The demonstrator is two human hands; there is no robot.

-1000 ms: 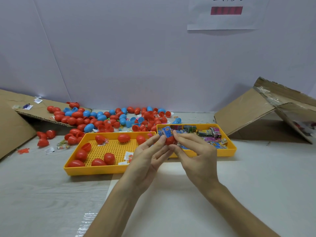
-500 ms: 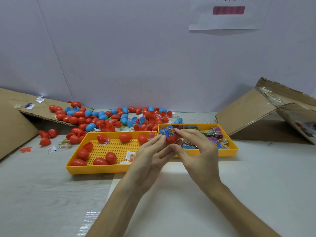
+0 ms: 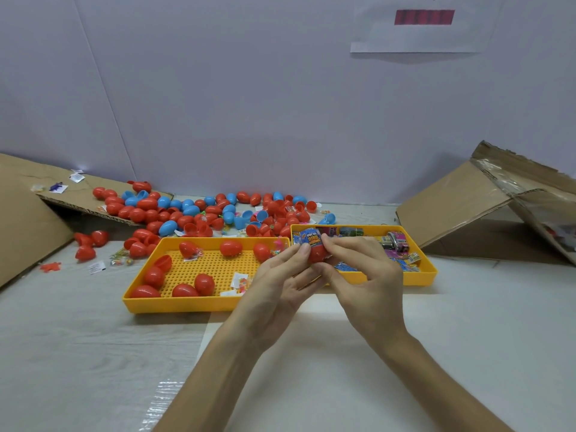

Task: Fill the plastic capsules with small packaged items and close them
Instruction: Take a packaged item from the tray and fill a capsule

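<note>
A red capsule half is pinched between my left hand and my right hand, just above the gap between two yellow trays. A small blue packet sticks up out of the capsule's top, with my fingertips on both sides of it. The left yellow tray holds several closed red capsules and a few small packets. The right yellow tray holds colourful small packaged items, partly hidden by my right hand.
A heap of loose red and blue capsule halves lies behind the trays against the white wall. Flattened cardboard lies at the left and an opened cardboard box at the right. Some capsules and scraps lie left of the trays.
Both hands have stayed together over the trays, shifting slightly while working the blue packet down into the red capsule half.
</note>
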